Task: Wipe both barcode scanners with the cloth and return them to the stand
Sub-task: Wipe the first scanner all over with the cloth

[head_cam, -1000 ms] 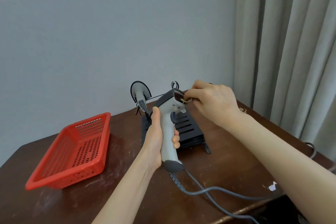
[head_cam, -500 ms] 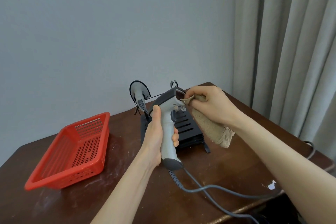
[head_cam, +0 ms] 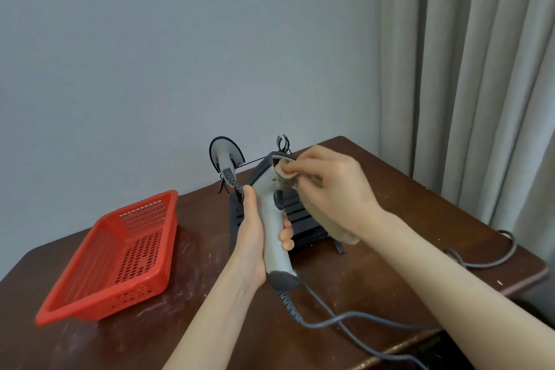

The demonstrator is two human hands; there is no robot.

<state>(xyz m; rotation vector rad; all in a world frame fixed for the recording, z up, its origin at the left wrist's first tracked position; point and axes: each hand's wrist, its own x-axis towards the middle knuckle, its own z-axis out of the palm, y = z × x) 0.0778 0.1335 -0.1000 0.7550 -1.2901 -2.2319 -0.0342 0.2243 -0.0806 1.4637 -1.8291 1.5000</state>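
Note:
My left hand point(head_cam: 251, 228) grips the handle of a grey barcode scanner point(head_cam: 271, 219), held upright above the table with its dark head pointing away. My right hand point(head_cam: 330, 189) holds a beige cloth point(head_cam: 285, 173) and presses it against the scanner's head; the rest of the cloth hangs down under my wrist. A second grey scanner point(head_cam: 225, 159) hangs head-up on the left side of the black stand point(head_cam: 303, 219) behind my hands. The stand's right clip point(head_cam: 282, 141) holds nothing.
A red perforated plastic basket point(head_cam: 120, 255) sits on the left of the dark wooden table point(head_cam: 405, 207). The held scanner's grey cable point(head_cam: 330, 318) runs over the table's front right edge. Curtains hang at the right.
My right hand with the cloth has shifted along the scanner's head, from its front tip down toward its side. The left hand keeps the scanner nearly still.

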